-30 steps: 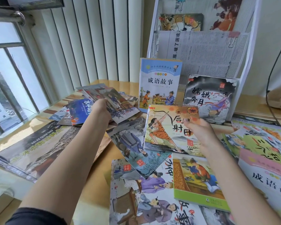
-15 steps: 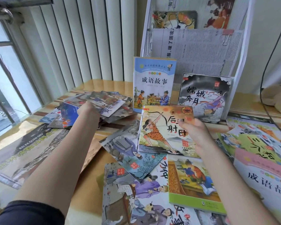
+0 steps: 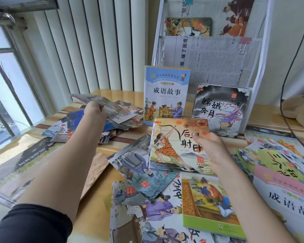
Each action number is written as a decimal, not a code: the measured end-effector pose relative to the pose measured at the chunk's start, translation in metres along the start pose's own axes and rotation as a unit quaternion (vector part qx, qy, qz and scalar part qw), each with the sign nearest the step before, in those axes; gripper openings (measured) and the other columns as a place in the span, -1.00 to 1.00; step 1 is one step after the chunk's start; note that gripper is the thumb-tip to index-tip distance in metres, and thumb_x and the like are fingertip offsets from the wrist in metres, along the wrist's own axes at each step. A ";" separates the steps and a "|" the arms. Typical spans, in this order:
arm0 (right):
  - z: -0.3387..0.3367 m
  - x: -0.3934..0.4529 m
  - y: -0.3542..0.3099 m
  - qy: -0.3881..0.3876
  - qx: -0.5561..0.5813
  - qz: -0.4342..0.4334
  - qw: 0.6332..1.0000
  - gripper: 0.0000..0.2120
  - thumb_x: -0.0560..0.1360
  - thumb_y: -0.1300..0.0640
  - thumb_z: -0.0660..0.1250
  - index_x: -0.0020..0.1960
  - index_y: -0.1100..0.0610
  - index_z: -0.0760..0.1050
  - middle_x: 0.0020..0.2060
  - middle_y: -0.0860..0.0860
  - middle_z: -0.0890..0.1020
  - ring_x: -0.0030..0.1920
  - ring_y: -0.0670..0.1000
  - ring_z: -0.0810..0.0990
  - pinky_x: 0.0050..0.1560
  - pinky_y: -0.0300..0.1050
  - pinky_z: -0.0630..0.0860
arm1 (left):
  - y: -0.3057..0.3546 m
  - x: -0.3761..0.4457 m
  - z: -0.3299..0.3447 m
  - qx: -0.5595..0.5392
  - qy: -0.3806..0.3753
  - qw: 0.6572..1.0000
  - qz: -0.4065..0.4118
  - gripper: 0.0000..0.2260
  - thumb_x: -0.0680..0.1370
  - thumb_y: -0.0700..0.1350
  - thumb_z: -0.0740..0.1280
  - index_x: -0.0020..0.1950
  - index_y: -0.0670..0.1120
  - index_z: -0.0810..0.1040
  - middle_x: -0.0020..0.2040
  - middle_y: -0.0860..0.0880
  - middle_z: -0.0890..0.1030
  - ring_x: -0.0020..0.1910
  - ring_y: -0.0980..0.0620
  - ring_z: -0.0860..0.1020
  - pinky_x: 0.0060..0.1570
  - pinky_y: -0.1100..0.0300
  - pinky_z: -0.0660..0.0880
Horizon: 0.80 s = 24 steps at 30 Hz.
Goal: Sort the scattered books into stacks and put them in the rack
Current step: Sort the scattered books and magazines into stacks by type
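Observation:
My right hand (image 3: 208, 146) grips the archer picture book (image 3: 175, 144) by its right edge, lifted a little above the scattered books. My left hand (image 3: 94, 109) holds a thin grey-covered book (image 3: 111, 109) over a loose pile at the back left. The white wire rack (image 3: 258, 71) stands at the back, with a blue storybook (image 3: 166, 94) and a dark moon-lady book (image 3: 219, 111) leaning upright in its bottom tier. More picture books (image 3: 147, 204) lie overlapping on the wooden table in front of me.
Large flat books (image 3: 21, 165) lie at the left by the window (image 3: 5, 95). Green and pink books (image 3: 279, 171) cover the right side. Newspaper sheets clipped to the rack fill its upper tiers. A black cable (image 3: 284, 95) hangs at the right.
My left hand has lowered its thin book toward the back-left pile and turned it flatter. My right hand keeps holding the archer book in nearly the same place.

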State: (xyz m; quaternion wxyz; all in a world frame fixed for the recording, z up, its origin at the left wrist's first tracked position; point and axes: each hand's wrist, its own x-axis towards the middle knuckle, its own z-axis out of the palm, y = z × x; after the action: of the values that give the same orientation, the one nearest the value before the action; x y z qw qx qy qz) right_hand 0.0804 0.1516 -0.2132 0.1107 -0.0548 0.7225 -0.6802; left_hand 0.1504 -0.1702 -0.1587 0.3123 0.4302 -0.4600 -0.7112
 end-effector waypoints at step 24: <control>0.000 -0.001 -0.002 -0.003 0.001 0.000 1.000 -0.79 0.49 0.12 0.39 0.11 0.02 0.51 -0.04 -0.12 0.60 0.08 -0.01 0.49 0.07 -0.11 0.25 | -0.009 0.027 0.012 0.215 -0.083 0.973 0.010 -0.72 0.61 -0.32 0.14 -0.30 -0.16 0.35 -0.74 -0.04 0.38 -0.54 0.01 0.46 -0.40 0.20 0.32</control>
State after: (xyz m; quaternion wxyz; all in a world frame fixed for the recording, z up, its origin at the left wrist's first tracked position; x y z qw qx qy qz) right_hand 0.0816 0.1518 -0.2114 0.1129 -0.0561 0.7218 -0.6805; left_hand 0.1270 -0.1852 -0.1732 0.1801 0.4219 -0.6306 -0.6260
